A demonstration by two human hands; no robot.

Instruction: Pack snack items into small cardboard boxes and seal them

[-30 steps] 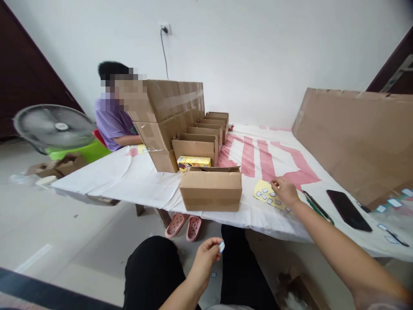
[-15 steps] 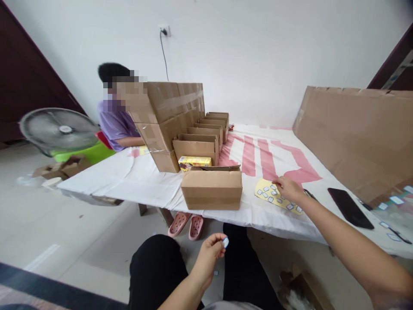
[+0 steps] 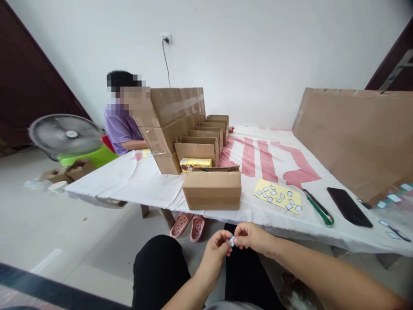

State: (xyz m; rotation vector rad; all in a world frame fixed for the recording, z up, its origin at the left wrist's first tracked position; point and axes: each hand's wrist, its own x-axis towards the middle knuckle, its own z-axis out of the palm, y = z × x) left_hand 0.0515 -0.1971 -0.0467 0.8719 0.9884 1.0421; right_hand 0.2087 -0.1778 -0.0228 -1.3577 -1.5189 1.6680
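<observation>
Above my lap, my left hand (image 3: pixel 217 249) pinches a small white piece with a blue edge (image 3: pixel 232 241) between thumb and fingertips. My right hand (image 3: pixel 251 237) meets it from the right, its thumb and fingers closed on the other side of the same piece. Fingertips partly cover it, so its exact kind does not show. On the table past my right hand lies a yellow card (image 3: pixel 278 196) with several small dark-edged white pieces spread over it. A green utility knife (image 3: pixel 318 207) is just right of that card.
A cardboard box (image 3: pixel 212 189) stands at the table's front edge, with a yellow packet (image 3: pixel 195 162) and more open boxes (image 3: pixel 197 150) behind it. At right are a black phone (image 3: pixel 349 206) and a large cardboard panel (image 3: pixel 355 137). A person in purple (image 3: pixel 119 127) sits behind stacked cartons (image 3: pixel 167 129).
My right hand has left the yellow card and come down to my left hand, where it now touches the small piece. The utility knife has come fully into sight.
</observation>
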